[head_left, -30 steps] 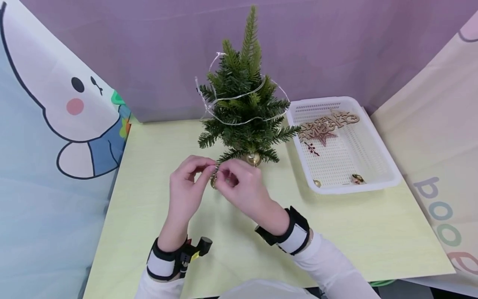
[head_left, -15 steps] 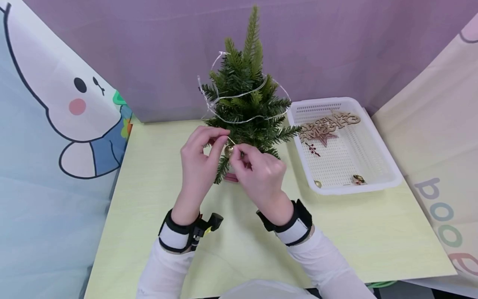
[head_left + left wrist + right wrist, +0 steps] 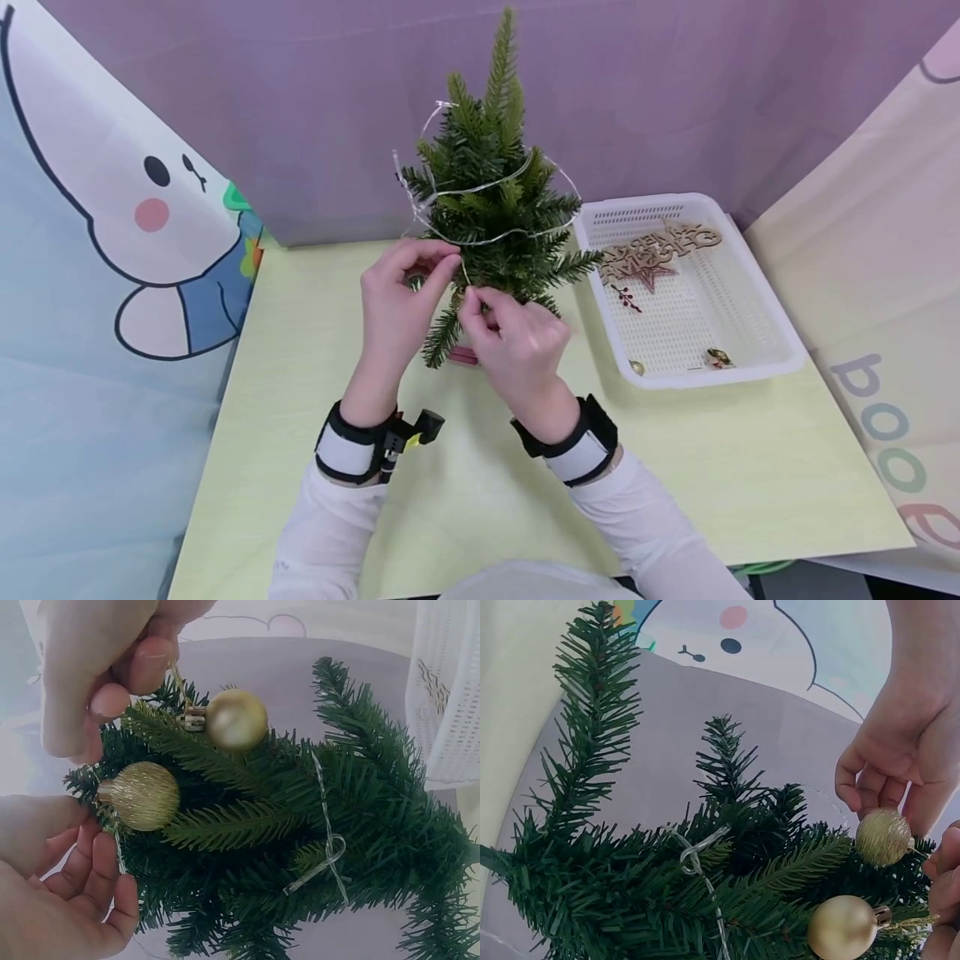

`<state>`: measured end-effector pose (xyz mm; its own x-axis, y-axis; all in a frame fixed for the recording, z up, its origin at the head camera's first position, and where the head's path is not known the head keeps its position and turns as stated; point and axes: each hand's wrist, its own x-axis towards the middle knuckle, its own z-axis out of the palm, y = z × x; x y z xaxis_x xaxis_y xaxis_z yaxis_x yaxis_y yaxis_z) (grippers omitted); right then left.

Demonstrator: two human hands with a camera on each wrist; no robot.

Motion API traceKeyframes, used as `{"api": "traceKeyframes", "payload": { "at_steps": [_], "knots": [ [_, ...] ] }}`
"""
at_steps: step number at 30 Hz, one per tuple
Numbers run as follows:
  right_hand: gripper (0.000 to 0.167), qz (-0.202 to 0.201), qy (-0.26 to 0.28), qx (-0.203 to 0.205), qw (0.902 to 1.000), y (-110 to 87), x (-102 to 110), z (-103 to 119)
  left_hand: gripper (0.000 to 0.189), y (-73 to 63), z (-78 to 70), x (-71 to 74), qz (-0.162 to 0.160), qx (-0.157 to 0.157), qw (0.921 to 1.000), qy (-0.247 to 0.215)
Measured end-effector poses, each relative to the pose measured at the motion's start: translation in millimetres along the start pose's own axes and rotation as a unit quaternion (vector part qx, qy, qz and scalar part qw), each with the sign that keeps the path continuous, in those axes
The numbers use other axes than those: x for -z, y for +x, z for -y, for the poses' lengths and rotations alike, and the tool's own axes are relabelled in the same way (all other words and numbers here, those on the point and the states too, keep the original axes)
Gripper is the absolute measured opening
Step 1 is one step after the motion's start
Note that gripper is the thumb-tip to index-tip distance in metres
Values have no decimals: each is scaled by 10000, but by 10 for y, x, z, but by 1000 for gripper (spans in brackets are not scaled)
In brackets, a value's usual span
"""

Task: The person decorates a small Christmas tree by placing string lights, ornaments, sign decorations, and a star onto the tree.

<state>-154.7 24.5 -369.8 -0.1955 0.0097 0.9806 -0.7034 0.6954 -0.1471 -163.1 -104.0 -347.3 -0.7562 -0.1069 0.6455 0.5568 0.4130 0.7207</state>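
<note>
A small artificial Christmas tree (image 3: 491,208) stands upright, wrapped with a thin clear wire light string (image 3: 487,192). At its lower left branches, my left hand (image 3: 397,300) pinches a thin gold cord (image 3: 464,268) between thumb and index finger. My right hand (image 3: 517,333) pinches the same cord just below, fingers curled. A glittery gold bauble (image 3: 142,796) sits by the left fingertips in the left wrist view, among the needles. Beside it, near the right hand, hangs a smooth gold bauble (image 3: 236,720) with its own cord. Fingers partly hide both cords.
A white plastic basket (image 3: 757,275) stands right of the tree. In it lie wooden lettering (image 3: 660,246), a pink star (image 3: 651,273), a red berry sprig (image 3: 626,298) and small ornaments. A pink base (image 3: 462,356) shows under the branches. Purple cloth (image 3: 337,125) hangs behind.
Both hands have moved up from below the tree's lowest branches to its lower left side, bringing the glittery bauble along. The lower left branch and pink base have come into view.
</note>
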Motion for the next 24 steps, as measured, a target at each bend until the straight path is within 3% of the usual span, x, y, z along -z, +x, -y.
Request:
{"api": "traceKeyframes", "payload": {
  "at_steps": [8,18,24],
  "knots": [
    [9,218,-91,-3,9997,-50,-28,-24,9,-21,48,-4,218,-116,9996,150],
    [9,569,-252,-34,9981,-70,-28,-47,9,-102,114,11,325,4,9992,220],
    [7,938,294,-173,9950,-17,68,-67,16,-132,96,18,295,-72,9993,233]
  ]
}}
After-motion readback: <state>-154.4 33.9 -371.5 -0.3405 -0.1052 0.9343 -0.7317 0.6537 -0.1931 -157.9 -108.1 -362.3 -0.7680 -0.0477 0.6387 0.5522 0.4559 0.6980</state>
